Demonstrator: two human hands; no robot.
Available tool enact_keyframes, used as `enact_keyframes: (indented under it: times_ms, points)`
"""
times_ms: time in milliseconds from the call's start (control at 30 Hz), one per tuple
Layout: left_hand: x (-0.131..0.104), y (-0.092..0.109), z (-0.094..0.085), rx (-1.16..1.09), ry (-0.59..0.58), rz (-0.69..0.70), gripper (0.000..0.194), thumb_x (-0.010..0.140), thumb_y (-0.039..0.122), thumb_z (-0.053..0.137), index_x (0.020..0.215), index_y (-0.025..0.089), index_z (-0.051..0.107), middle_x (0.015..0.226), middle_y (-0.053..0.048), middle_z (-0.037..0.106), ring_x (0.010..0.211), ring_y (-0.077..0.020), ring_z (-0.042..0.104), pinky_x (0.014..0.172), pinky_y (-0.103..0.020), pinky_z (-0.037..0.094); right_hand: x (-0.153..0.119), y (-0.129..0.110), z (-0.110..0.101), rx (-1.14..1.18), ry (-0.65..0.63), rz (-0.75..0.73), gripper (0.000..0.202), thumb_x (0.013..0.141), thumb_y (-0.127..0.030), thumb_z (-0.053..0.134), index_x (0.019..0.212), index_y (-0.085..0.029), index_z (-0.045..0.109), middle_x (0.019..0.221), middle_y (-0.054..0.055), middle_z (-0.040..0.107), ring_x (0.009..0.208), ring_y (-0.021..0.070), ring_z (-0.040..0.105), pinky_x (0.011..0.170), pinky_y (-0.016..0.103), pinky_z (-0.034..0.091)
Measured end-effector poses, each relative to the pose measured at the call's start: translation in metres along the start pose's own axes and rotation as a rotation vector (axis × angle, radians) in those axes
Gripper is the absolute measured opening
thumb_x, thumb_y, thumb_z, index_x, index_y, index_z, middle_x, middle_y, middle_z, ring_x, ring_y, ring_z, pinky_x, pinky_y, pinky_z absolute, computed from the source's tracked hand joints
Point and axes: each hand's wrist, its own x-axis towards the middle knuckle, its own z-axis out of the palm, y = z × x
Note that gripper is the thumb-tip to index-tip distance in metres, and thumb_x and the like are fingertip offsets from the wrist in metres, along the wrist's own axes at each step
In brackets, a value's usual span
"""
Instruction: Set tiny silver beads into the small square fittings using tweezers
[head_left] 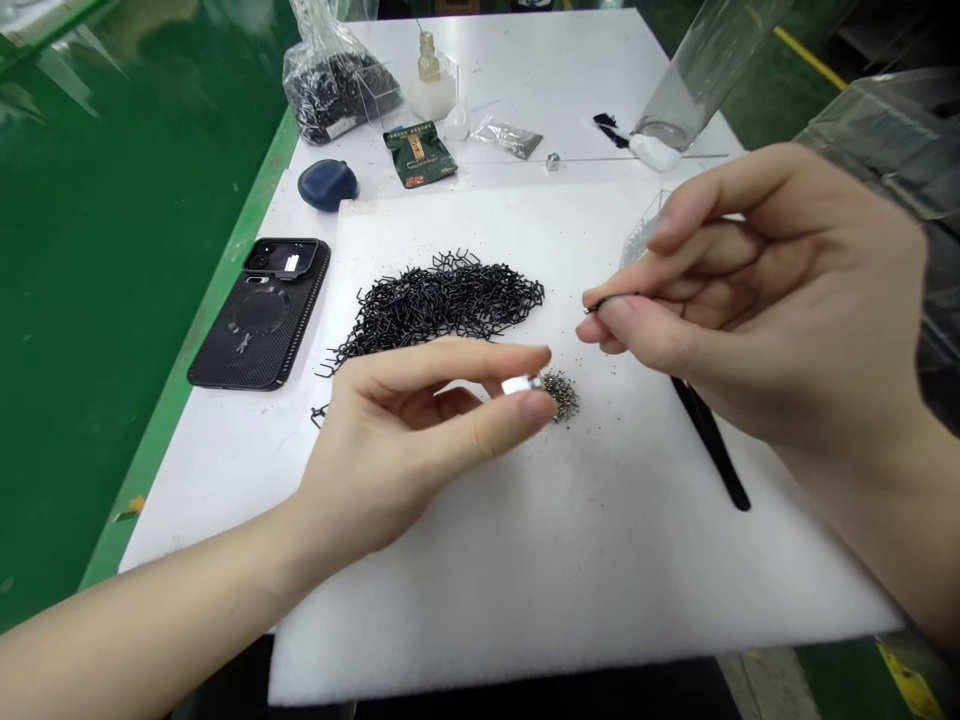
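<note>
l. hand (397, 440): thumb and fingers clamped on small white/metal part (519, 384); part sits btwn thumb tip and index, metal end facing r. hand (787, 290). r. hand: thumb and index pinch thin dark pc. (611, 302), shiny tip projecting toward l. hand. hands are apart; held items do not touch. pos. of both: raised above white foam mat (600, 570).

heap of tiny metal bits (568, 395): on mat, partly hidden behind l. fingertips. pile of bent black pins (442, 300): on mat beyond l. hand, w/ strays at l. edge. slim black tool (712, 445): on mat, upper end hidden by r. hand. clear container (643, 235): partly hidden behind r. fingers; contents n/a to tell.

l. side of table (570, 60): phone (259, 310), cam side up; dark blue rounded item (328, 185) beyond it. far end: green packet (420, 155), clear bag w/ black contents (330, 95), clear cylinder (682, 95), tilted in view.
</note>
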Motion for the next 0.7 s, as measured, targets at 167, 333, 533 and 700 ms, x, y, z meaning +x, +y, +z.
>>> enact_keyframes:
  times_ms: [167, 333, 533, 700]
  points:
    - [-0.006, 0.004, 0.002, 0.224, -0.046, 0.101, 0.028, 0.081, 0.019, 0.118, 0.091, 0.039, 0.102, 0.1, 0.003, 0.099, 0.084, -0.0187, 0.088, 0.067, -0.028, 0.065, 0.0, 0.009, -0.003, 0.018, -0.033, -0.038, 0.044, 0.09, 0.008, 0.089, 0.101, -0.033, 0.083, 0.085, -0.005, 0.093, 0.08, 0.0244, 0.096, 0.076, 0.031, 0.081]
    - [-0.01, -0.006, -0.003, 0.622, -0.344, 0.459, 0.022, 0.095, 0.01, 0.105, 0.093, 0.029, 0.094, 0.093, 0.001, 0.097, 0.083, -0.0222, 0.084, 0.085, -0.036, 0.071, 0.001, 0.003, -0.003, 0.067, -0.042, 0.066, 0.041, 0.085, 0.003, 0.089, 0.098, -0.035, 0.08, 0.083, -0.008, 0.091, 0.078, 0.0222, 0.094, 0.074, 0.031, 0.081]
    - [-0.012, -0.027, -0.011, 0.885, -0.369, 0.719, 0.015, 0.105, 0.022, 0.097, 0.103, 0.024, 0.083, 0.108, -0.002, 0.087, 0.101, -0.0227, 0.071, 0.096, -0.038, 0.066, -0.001, -0.003, -0.004, 0.12, -0.074, 0.172, 0.045, 0.081, 0.001, 0.097, 0.099, -0.035, 0.077, 0.084, -0.007, 0.09, 0.085, 0.0254, 0.095, 0.076, 0.036, 0.083]
    - [-0.015, -0.018, -0.01, 0.756, -0.239, 0.745, 0.055, 0.094, 0.039, 0.106, 0.142, 0.02, 0.086, 0.116, -0.004, 0.069, 0.099, -0.0224, 0.066, 0.091, -0.044, 0.063, -0.001, -0.003, -0.002, 0.149, -0.079, 0.2, 0.045, 0.082, 0.002, 0.098, 0.1, -0.034, 0.077, 0.084, -0.008, 0.091, 0.084, 0.0246, 0.095, 0.076, 0.036, 0.082]
